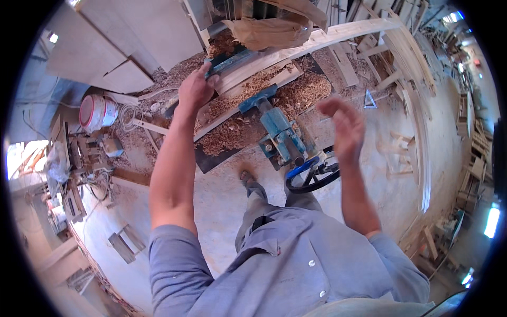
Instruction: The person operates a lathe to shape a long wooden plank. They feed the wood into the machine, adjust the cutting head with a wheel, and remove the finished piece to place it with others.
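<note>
My left hand (196, 87) reaches forward to the near end of a blue metal bar (232, 62) on a woodworking machine. Its fingers are curled; what they close on is mostly hidden. My right hand (346, 129) is raised in the air, slightly blurred, with loosely bent fingers and nothing visible in it. Below it is a black handwheel (317, 182) with a blue patch on its rim. Between my hands stands a blue clamp (277, 124) with a thick round shaft. Pale wooden boards (248, 74) lie beyond it, among heaps of wood shavings (224, 132).
A long curved timber (343, 33) runs behind the machine to the right. Long planks (420, 142) lie along the right side. At left are a red-and-white bucket (99, 112) and coiled cable (129, 116). A metal triangle (369, 99) rests on the floor.
</note>
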